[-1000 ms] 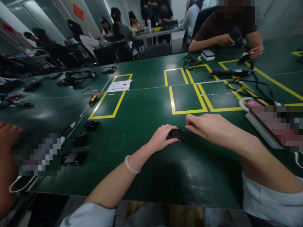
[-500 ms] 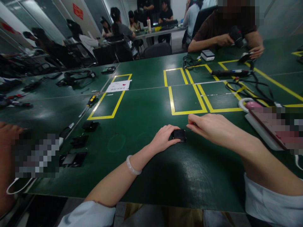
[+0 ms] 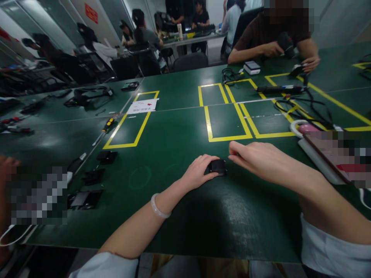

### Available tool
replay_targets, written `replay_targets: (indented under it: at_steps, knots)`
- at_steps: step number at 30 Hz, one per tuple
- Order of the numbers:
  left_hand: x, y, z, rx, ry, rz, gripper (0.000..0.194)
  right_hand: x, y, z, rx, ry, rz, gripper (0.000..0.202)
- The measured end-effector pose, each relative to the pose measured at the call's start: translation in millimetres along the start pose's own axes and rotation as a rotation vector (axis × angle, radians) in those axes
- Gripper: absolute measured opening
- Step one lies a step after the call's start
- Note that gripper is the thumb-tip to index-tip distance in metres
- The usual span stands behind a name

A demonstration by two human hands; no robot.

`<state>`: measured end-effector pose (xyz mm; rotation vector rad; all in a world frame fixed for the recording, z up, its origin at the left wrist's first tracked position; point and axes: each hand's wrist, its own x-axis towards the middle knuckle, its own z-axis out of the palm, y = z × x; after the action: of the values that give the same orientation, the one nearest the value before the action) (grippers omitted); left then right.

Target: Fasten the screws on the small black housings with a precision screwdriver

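Observation:
A small black block-like part (image 3: 218,167) lies on the green table (image 3: 179,216). My left hand (image 3: 199,170) grips its left side between thumb and fingers. Just right of the part, my right hand (image 3: 251,156) hovers with thumb and index finger close together; whether anything small is between them cannot be made out. Several more black parts sit to the left, among them one with a flat grey top (image 3: 84,199), a dark one (image 3: 94,176) and a small one (image 3: 107,156).
Yellow tape outlines (image 3: 228,138) mark the table. A screwdriver (image 3: 108,124) and a paper sheet (image 3: 142,105) lie left of centre. At right are a tape roll (image 3: 295,128) and black cables (image 3: 317,105). Across the table a person (image 3: 261,38) holds a dark tool (image 3: 286,44).
The view has shifted slightly, moving the table items a little to the left. Both my hands and the black part stay in nearly the same arrangement.

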<state>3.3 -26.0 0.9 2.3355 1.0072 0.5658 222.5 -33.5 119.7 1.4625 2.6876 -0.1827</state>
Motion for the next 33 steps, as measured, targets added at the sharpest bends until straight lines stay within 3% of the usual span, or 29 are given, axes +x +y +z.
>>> replay_targets:
  at_steps: [33]
  knots:
    - [-2.0,-3.4,-0.4,-0.045,0.006,0.008,0.042,-1.4,-2.3,3.4,0.034,0.008,-0.009,0.023]
